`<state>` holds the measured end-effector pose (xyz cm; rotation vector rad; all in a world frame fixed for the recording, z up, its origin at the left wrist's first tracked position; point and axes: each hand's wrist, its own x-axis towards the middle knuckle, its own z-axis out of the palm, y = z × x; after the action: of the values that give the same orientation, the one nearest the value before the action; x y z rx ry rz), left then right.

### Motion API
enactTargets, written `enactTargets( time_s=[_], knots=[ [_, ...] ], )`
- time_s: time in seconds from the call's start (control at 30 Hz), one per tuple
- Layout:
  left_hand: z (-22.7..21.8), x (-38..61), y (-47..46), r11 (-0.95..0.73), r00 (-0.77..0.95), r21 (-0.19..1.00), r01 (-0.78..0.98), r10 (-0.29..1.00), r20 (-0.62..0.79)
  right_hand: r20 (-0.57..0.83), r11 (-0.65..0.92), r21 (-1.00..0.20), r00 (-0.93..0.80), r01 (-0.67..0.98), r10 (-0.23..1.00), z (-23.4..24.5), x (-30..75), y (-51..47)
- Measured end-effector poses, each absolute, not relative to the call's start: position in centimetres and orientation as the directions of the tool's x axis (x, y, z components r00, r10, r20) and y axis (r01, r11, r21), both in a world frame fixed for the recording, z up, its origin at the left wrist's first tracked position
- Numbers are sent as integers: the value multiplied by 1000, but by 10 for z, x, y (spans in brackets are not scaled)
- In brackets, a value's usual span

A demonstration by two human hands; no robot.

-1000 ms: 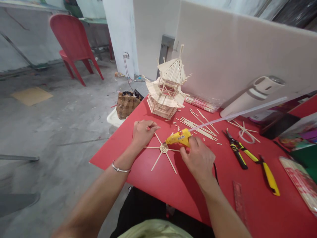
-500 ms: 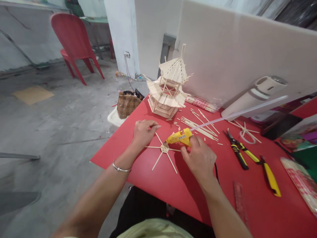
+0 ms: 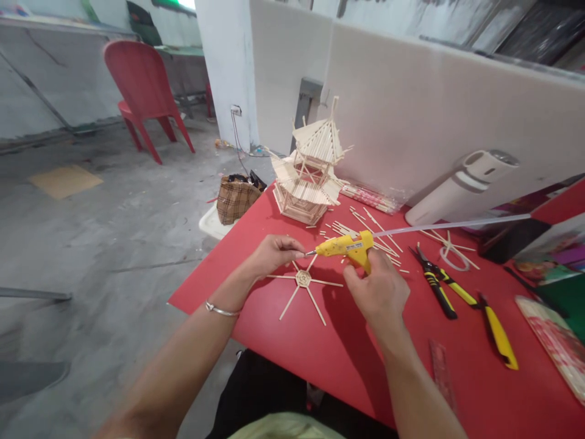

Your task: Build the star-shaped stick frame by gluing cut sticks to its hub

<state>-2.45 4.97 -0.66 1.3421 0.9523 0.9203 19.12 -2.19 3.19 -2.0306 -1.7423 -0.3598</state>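
A yellow glue gun [image 3: 345, 246] with a long clear glue stick in its back is gripped in my right hand [image 3: 379, 286]. Its nozzle points left and meets the fingertips of my left hand [image 3: 276, 253]. Those fingers are pinched together; what they hold, if anything, is too small to make out. Below the nozzle, a star-shaped piece of thin wooden sticks [image 3: 303, 279] lies flat on the red table [image 3: 274, 323], with a small hexagonal centre and several spokes. My left hand hovers over its upper left spokes.
A pagoda model of sticks [image 3: 308, 177] stands at the back. Loose sticks [image 3: 365, 235] lie behind the glue gun. To the right are cutting pliers [image 3: 439, 283], a yellow-handled tool [image 3: 498, 335], a clear ruler [image 3: 441, 372] and a white tumbler [image 3: 457, 189].
The glue gun has risen from the star's centre and shifted right, its nozzle now at my left fingertips. My left hand has moved right and slightly down.
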Motion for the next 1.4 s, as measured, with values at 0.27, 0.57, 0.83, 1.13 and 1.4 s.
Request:
enactTargets(
  time_s=[0.27,0.57,0.83,1.13,1.4],
  knots=[
    [-4,-24,47,181,301,974,-137,944,-134,424,-103,-231,196,967,884,34,187,-20],
    [-15,-30,57,-113,-31,874,472,989,144,471,-90,-66,110,994,875,25,195,-25],
    [-21,-20,55,-212,42,688,695,966,255,431,31,74,-60,997,901,19,189,-32],
    [-25,-5,63,-220,47,794,567,971,235,419,49,85,-80,995,904,19,185,-28],
    [-16,-7,57,-156,-8,718,678,976,219,426,77,97,-111,992,898,19,186,-27]
  ],
)
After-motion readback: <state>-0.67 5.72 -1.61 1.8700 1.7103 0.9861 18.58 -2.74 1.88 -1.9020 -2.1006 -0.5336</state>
